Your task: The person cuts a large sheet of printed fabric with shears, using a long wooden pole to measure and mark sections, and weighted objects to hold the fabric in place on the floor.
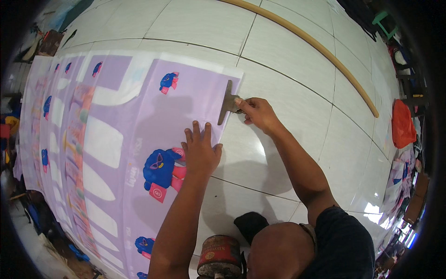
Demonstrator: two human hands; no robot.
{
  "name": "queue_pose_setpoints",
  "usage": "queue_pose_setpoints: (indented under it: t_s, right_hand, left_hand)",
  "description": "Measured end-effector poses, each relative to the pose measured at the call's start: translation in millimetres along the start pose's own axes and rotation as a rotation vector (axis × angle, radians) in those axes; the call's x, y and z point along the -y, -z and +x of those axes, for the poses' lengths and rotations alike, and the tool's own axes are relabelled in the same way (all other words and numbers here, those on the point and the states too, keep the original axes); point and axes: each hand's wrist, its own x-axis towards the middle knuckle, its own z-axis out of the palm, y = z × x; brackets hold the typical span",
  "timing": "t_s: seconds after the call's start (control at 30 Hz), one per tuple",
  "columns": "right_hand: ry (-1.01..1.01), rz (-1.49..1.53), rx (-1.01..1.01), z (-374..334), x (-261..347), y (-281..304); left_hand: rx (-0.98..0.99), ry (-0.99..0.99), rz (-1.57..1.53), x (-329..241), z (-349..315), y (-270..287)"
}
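Observation:
A lilac sheet (pixel 190 102) printed with blue cartoon figures lies on the floor, its right edge beneath my hands. My left hand (pixel 202 151) rests flat on it near that edge, fingers spread, holding nothing. My right hand (pixel 258 114) pinches the short end of a wide dark metal bulldog clip (pixel 227 102). The clip's long straight jaw lies along the sheet's right edge; whether it bites the sheet, I cannot tell. More printed sheets (pixel 104 160) lie in overlapping strips to the left.
Pale floor tiles (pixel 297 135) extend to the right and far side. A long tan pole (pixel 320 49) lies across them. Close to me stands a rusty red can (pixel 219 255), beside my bent knee (pixel 283 251). At far right sit a red plastic bag (pixel 403 124) and a green stool (pixel 385 25).

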Motion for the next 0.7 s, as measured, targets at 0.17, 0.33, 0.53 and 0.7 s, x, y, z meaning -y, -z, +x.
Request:
queue_pose_setpoints:
  t_s: [0.17, 0.33, 0.53, 0.7]
  right_hand:
    - [0.065, -0.049, -0.083, -5.3, 12.0, -2.8]
    - [0.260, -0.361, -0.387, -13.3, 11.7, -2.3]
    - [0.664, -0.495, -0.073, -88.5, 36.8, -72.4]
    - [0.972, -0.686, 0.469, -192.2, 32.2, -155.4]
  left_hand:
    - [-0.067, -0.045, -0.110, 7.0, -7.8, 8.4]
    - [-0.277, -0.040, -0.329, 66.4, -52.7, 45.2]
    - [-0.356, 0.204, 0.013, 217.6, -254.3, 97.4]
    - [-0.177, 0.579, 0.134, 281.1, -502.7, 87.8]
